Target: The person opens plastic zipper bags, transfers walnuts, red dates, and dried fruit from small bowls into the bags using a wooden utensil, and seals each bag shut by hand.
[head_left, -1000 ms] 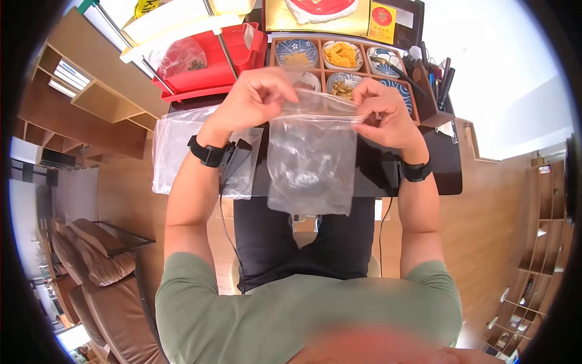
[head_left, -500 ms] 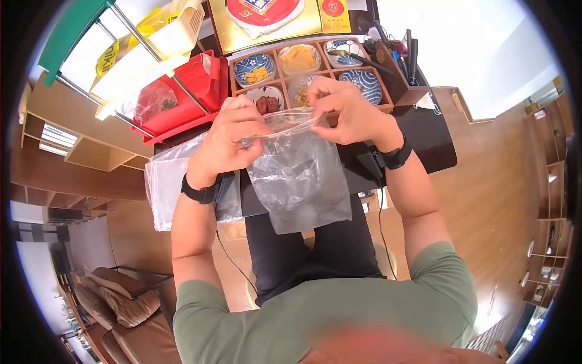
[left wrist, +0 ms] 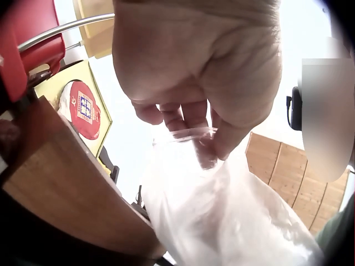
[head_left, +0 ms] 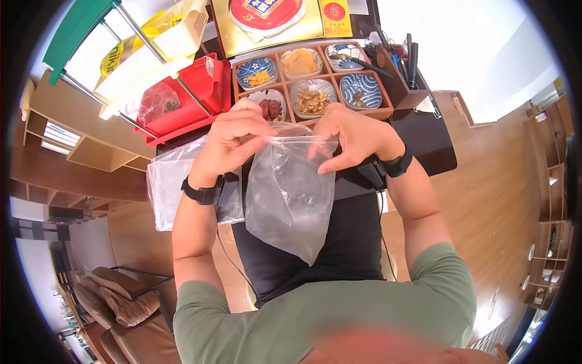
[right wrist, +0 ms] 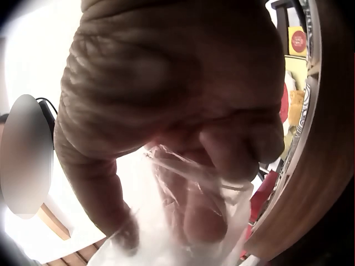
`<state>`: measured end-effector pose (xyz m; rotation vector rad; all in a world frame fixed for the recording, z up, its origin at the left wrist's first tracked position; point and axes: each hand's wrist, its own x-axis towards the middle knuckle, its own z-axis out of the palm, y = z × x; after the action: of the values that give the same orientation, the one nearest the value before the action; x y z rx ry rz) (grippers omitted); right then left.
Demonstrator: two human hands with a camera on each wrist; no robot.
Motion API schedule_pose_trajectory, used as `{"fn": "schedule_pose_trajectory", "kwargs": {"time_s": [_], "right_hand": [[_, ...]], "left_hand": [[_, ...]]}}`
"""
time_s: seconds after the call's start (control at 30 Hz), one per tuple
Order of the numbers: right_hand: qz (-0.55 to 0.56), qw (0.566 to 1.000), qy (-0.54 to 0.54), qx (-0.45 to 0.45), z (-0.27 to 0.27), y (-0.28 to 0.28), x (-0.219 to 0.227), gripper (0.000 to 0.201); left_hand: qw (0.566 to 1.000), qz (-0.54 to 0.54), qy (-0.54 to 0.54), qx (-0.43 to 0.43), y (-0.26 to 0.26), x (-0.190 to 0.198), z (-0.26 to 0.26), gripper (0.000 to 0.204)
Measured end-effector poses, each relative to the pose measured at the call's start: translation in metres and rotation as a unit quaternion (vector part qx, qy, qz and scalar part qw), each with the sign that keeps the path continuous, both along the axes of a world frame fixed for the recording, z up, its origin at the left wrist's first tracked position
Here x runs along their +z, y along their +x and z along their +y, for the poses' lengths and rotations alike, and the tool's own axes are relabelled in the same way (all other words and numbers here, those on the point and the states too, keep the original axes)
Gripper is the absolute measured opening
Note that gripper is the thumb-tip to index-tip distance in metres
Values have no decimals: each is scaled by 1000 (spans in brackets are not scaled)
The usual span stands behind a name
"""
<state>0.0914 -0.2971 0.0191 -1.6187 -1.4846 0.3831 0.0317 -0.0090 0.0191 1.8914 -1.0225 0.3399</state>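
A clear plastic zip bag [head_left: 290, 194] hangs above the person's lap, its mouth facing up and its bottom narrowing to a corner. The left hand [head_left: 233, 142] pinches the left side of its rim between thumb and fingers; the left wrist view shows that rim [left wrist: 186, 133] at the fingertips. At the other side of the mouth is the right hand [head_left: 357, 139], thumb and fingers spread apart. In the right wrist view its fingers [right wrist: 202, 221] reach inside the plastic, while the thumb [right wrist: 125, 233] stays outside.
A wooden divided tray [head_left: 388, 113] beyond the hands holds patterned bowls of dried foods, one with a dark spoon [head_left: 357, 59]. Flat plastic bags [head_left: 176, 188] lie at the left, near a red bin [head_left: 200, 91]. A pen box [head_left: 412, 91] stands at the right.
The head view has shifted. The right hand's fingers went from pinching the rim to spreading inside the mouth, and the bag opened wider. The left hand keeps its grip.
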Motion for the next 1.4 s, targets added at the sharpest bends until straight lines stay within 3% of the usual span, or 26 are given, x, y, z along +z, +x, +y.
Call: {"fn": "schedule_pose_trajectory", "kwargs": {"time_s": [0.07, 0.13, 0.2, 0.33, 0.4, 0.47, 0.57, 0.67, 0.73, 0.77, 0.83, 0.9, 0.97, 1.03, 1.13, 1.23, 1.3, 1.4], "right_hand": [[-30, 999, -18, -16, -2, 3, -3, 21], [-123, 988, 74, -62, -3, 10, -9, 17], [-131, 986, 49, -92, -9, 12, -2, 17], [-149, 975, 45, -161, -9, 12, 1, 15], [-140, 977, 66, -145, -5, 8, 5, 13], [-128, 980, 88, -125, -4, 6, 9, 13], [-59, 994, 35, -86, -6, 7, 9, 12], [0, 994, 15, -112, -4, 8, 0, 15], [150, 976, 62, -144, -6, 11, -9, 10], [150, 977, 61, -141, -7, 14, -13, 10], [194, 959, 173, -113, -10, 24, -19, 8], [183, 964, 174, -85, -15, 32, -21, 6], [145, 970, 174, -88, -13, 34, -19, 6], [151, 967, 173, -113, -9, 28, -22, 5], [-51, 966, 112, -226, -3, 26, -19, 5], [-127, 954, 130, -240, 4, 22, -17, 5], [-141, 952, 124, -242, 2, 24, -16, 4], [-116, 957, 152, -219, -3, 27, -16, 13]], "left_hand": [[1000, 17, 15, -21, 0, 3, 7, 11], [998, 34, 31, -43, -4, 7, 14, 9], [961, 267, -1, -70, -14, 13, 18, 5], [965, 261, -19, -29, -16, 13, 16, 7], [979, 200, -12, -28, -12, 11, 15, 9], [975, 223, -6, -20, -12, 6, 16, 10], [969, 245, -10, -11, -10, -1, 14, 13], [963, 270, 10, -2, -1, -6, 21, 13], [951, 308, -30, -4, -2, -9, 24, 15], [936, 346, -70, -12, -3, -9, 25, 19], [935, 348, -67, -21, 0, -8, 28, 26], [927, 352, -115, -56, 1, -18, 27, 21], [932, 345, -94, -61, 8, -22, 34, 23], [957, 273, -72, -62, 7, -17, 33, 17], [936, 314, -142, -67, 2, -13, 30, 12], [923, 343, -166, -59, -2, -10, 27, 10], [965, 242, -85, -62, -3, -8, 25, 14], [973, 219, -64, -42, -1, -15, 24, 18]]}}
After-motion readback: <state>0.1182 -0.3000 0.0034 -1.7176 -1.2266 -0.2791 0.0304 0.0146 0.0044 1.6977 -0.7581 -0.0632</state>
